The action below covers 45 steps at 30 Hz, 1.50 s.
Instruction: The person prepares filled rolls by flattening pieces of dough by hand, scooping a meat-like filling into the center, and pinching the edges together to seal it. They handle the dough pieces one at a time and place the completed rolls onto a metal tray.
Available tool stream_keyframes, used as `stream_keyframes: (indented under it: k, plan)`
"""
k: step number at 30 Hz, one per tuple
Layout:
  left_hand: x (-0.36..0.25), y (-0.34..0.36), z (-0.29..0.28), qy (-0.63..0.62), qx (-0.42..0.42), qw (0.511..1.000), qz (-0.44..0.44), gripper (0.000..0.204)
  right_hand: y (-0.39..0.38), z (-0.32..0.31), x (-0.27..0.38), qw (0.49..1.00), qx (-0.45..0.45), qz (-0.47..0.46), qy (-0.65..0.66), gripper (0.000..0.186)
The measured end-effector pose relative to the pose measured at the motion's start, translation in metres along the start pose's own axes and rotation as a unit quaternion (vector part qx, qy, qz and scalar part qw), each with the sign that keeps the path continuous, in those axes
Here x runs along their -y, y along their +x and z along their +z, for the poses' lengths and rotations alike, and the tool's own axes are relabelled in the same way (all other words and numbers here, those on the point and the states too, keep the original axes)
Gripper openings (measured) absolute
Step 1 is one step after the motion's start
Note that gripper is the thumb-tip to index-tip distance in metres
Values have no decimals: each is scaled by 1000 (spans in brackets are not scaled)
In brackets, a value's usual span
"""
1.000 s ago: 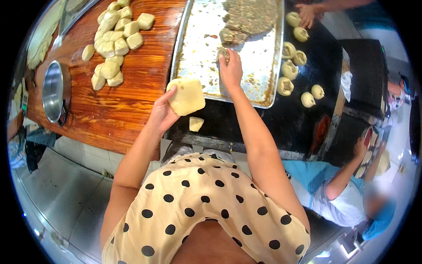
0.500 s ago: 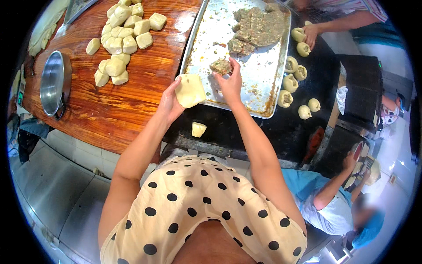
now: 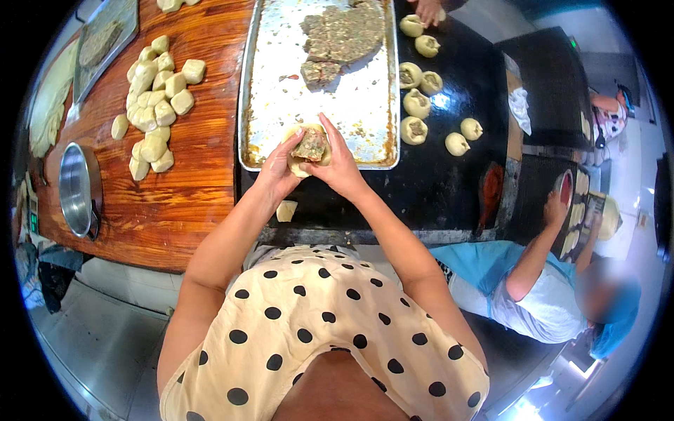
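Note:
Cupped between my two hands is a flat dough wrapper (image 3: pixel 295 169) with a lump of meat filling (image 3: pixel 311 145) sitting on it. My left hand (image 3: pixel 278 170) curls round the wrapper's left side. From the right, my right hand (image 3: pixel 340 163) presses its edge up around the filling. Both hands are over the near edge of a metal tray (image 3: pixel 267 84), which bears a large slab of filling (image 3: pixel 344 36) at its far end. A small cut piece of dough (image 3: pixel 286 210) lies on the dark surface just below my hands.
A heap of dough pieces (image 3: pixel 151 98) and a steel bowl (image 3: pixel 78 186) are on the wooden table at left. Several shaped buns (image 3: pixel 416 104) stand right of the tray, near another person's hand (image 3: pixel 427 10). A co-worker in blue (image 3: pixel 540 295) works at right.
My right hand has brought the lump of filling onto the dough wrapper, and both hands now close around it. The view has shifted, so the table's things appear further left.

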<state>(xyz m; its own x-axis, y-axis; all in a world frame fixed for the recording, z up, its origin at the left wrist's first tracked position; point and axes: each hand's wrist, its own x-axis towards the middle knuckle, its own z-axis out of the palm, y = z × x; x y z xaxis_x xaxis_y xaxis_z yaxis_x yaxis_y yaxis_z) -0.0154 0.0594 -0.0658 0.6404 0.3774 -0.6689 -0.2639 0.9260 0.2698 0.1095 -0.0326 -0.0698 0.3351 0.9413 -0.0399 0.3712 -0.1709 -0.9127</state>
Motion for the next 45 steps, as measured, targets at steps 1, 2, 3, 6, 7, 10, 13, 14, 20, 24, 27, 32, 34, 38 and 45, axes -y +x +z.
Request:
stream_keyframes:
  k: [1,2,3,6,7,10,13,14,20,24,27,32,34,38,45]
  plan:
    - [4,0,5,-4,-4,1000,-13,41,-6,-9,-4,998,-1,21,57,97]
    - [9,-1,10,-9,-7,1000,-25,41,-12,-18,-8,993,-2,42,114,98]
    - [13,-4,17,-17,4,1000,-24,42,-20,-27,-11,990,2,39,139,89]
    - [24,-5,32,-49,43,997,-31,45,-42,-41,-11,863,-91,160,471,72]
    - [28,-8,39,-40,49,997,-35,48,-41,-40,-6,823,-132,191,518,63]
    - [45,-11,56,-63,67,994,-65,48,-28,-26,-4,751,-185,177,609,53]
    - [67,-3,63,21,59,998,9,45,-28,-28,9,762,-257,180,567,52]
    - [70,-1,67,58,63,996,34,43,-29,-28,10,777,-276,176,538,57]
    - [87,-15,93,46,84,994,58,40,-31,-41,28,837,-366,136,384,46]
    - [95,-22,102,69,69,992,78,37,-39,-49,42,858,-383,115,321,38]
    - [90,-27,105,116,65,989,61,36,-45,-51,42,863,-369,113,325,44]
    - [64,-43,112,207,73,974,-53,45,-52,-76,23,809,-291,157,486,54]
    - [58,-45,117,239,55,963,-113,46,-41,-75,6,831,-178,192,491,42]
    - [67,-27,99,380,77,921,-38,53,-42,-47,-26,861,-246,126,426,27]
    - [43,-18,84,384,86,906,-156,71,-44,-35,-19,818,-254,187,481,22]
